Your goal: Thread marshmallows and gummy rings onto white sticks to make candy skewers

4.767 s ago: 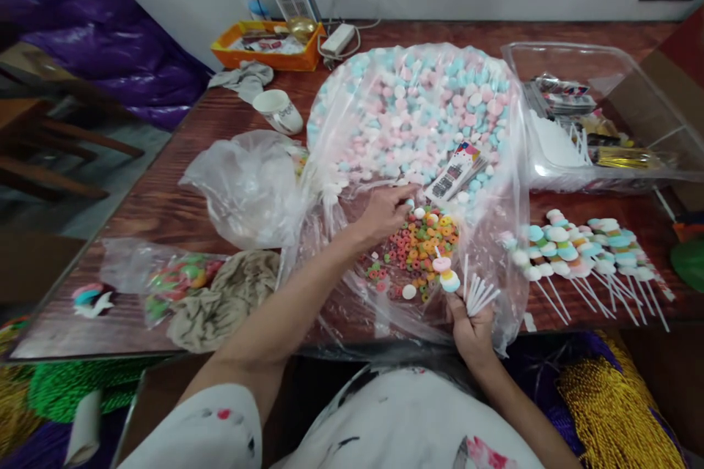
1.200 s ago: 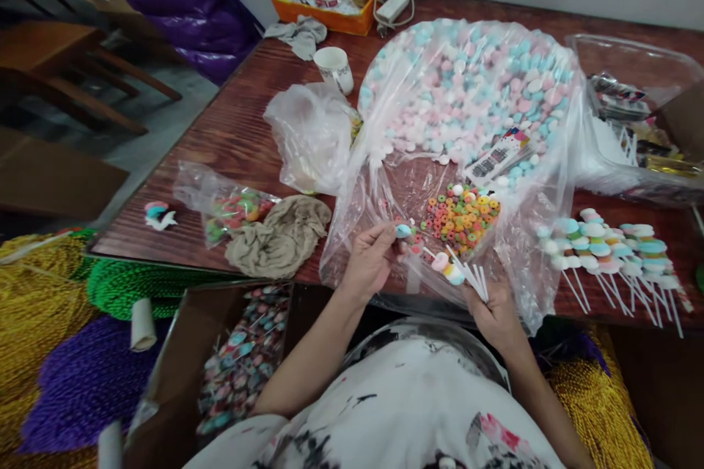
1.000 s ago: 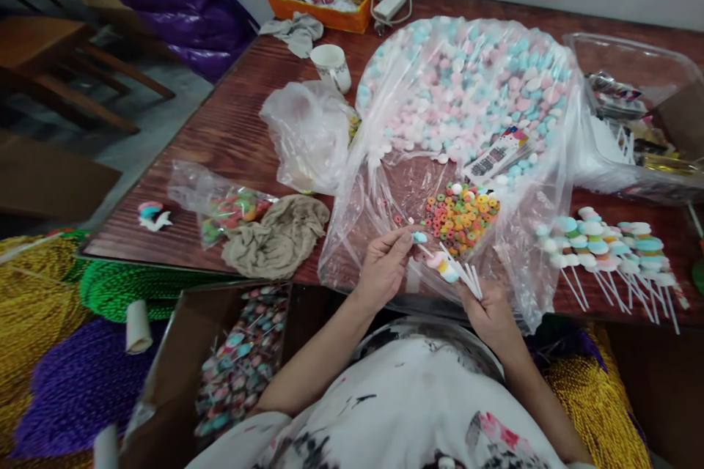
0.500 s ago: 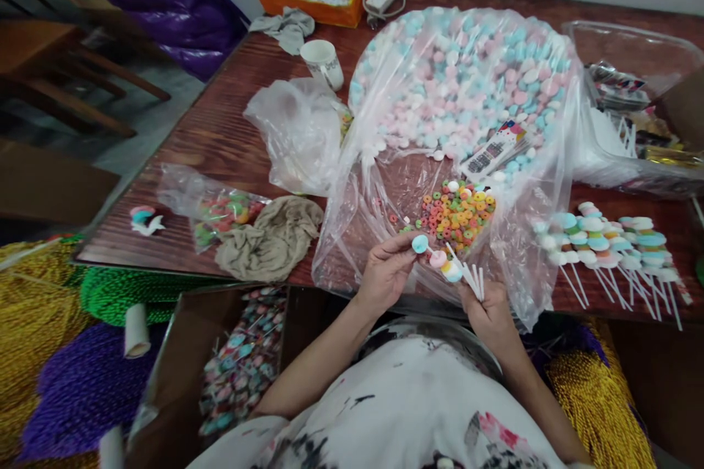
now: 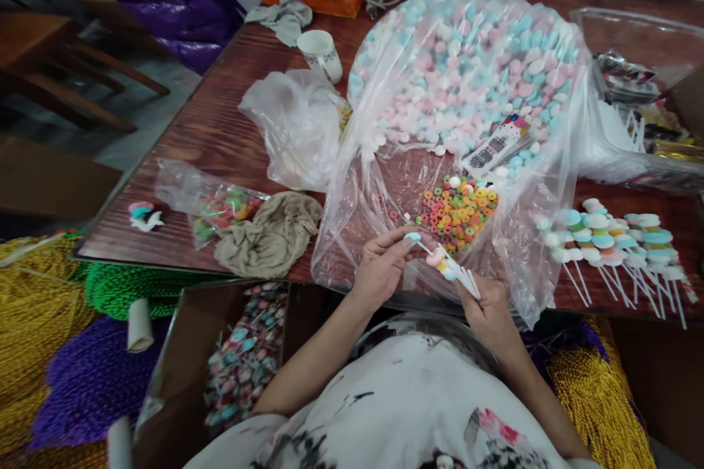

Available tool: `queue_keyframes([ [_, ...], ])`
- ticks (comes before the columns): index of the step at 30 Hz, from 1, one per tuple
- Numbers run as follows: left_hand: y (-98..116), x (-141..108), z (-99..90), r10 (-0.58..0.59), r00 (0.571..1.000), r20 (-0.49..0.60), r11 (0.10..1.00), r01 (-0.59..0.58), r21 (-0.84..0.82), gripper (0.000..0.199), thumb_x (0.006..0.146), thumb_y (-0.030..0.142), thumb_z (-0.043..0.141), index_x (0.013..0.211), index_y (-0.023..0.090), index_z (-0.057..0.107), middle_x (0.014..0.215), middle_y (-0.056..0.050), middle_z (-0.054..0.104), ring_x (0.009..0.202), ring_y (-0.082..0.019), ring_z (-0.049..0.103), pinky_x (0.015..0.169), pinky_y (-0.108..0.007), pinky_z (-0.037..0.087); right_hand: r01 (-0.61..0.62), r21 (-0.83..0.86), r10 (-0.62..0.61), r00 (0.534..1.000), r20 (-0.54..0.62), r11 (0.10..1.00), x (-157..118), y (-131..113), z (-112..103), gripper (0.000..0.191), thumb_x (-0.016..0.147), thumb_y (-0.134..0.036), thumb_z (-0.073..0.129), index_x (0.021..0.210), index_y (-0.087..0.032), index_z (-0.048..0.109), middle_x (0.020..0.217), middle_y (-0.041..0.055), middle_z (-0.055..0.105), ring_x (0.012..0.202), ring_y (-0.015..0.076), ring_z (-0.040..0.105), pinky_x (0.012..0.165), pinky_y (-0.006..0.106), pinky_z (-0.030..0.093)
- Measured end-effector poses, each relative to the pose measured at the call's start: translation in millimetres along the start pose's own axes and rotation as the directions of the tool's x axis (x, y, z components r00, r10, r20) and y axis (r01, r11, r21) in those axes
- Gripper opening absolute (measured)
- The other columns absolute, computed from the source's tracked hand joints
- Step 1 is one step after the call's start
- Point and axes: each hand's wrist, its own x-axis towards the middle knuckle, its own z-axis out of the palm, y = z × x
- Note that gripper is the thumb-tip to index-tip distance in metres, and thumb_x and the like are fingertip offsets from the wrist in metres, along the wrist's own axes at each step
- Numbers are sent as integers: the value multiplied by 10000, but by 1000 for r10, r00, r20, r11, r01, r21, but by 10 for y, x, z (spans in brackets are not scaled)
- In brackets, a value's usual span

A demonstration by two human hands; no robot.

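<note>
Unlike a second ago, the blue marshmallow [image 5: 412, 237], 10 o'clock from the right hand [image 5: 488, 306], now meets the stick [image 5: 425, 248] tip, so the candy stack [image 5: 441, 262] is probably gaining a piece; left hand [image 5: 382, 265] pinches the marshmallow lightly, right's curled round white sticks [image 5: 466, 278]

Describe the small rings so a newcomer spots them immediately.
Find the big clear plastic bag on the table. In its near half, just beyond the right hand, sits the pile of small rings. Unlike the pink, blue and white marshmallows behind, they have holes and are mostly orange, yellow and red.
</note>
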Motion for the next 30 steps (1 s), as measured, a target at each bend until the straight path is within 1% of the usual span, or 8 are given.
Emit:
queue_keyframes([
  [4,63,29,-6,-72,997,-3,990,71,-118,215,745,198,734,956,155,742,907,-92,776,890,-266,746,872,-440,578,21,-9,-21,1000,-17,1000,-13,10,9,186,896,-116,473,811,-208,610,664,-7,587,569,149,523,579,268,373],
  [7,53,8,6,-87,996,30,989,90,-120,216,755,171,691,962,131,743,972,-119,769,966,-293,730,910,-449,563,11,-22,-11,1000,-9,1000,-15,11,20,190,903,-133,474,795,-208,612,647,-5,581,563,154,522,572,273,369],
  [11,-8,-58,38,-103,990,97,989,113,-99,256,782,191,670,1011,100,739,1038,-148,754,1041,-305,703,934,-422,553,-36,-19,36,999,6,999,-13,-3,22,193,923,-159,450,847,-208,620,662,1,592,600,166,551,602,277,394],
  [14,-46,-89,54,-79,992,94,992,87,-86,254,815,236,670,1023,107,740,1044,-139,753,1028,-282,707,921,-384,560,-61,-35,61,998,-1,998,-18,1,23,187,916,-153,447,871,-208,620,652,-4,579,593,164,545,601,275,392],
  [18,-71,-94,63,-59,998,35,996,61,-63,204,819,236,700,998,149,744,1022,-102,763,972,-241,725,897,-356,569,-43,-78,43,999,4,996,-23,25,35,178,892,-135,453,822,-207,600,634,-8,547,581,163,526,584,273,368],
  [22,-59,-87,66,-39,999,-18,997,38,-73,214,795,270,734,979,162,747,1035,-100,760,997,-258,721,896,-368,572,-32,-131,32,999,1,991,-19,30,39,185,890,-136,445,775,-210,571,612,-16,516,555,157,502,570,276,339],
  [27,-56,-75,75,-5,1000,1,999,5,-39,211,788,267,727,968,162,759,1050,-107,757,1051,-283,702,921,-387,562,-57,-107,58,998,3,993,-12,14,27,192,915,-167,438,798,-208,585,635,-5,544,593,166,530,601,277,369],
  [30,-86,-68,78,6,1000,5,1000,-6,-30,217,796,254,712,984,158,762,1048,-111,756,1052,-284,701,943,-392,547,-36,-66,37,999,19,997,-14,9,24,191,921,-171,437,825,-203,599,657,-3,561,607,164,543,609,272,380],
])
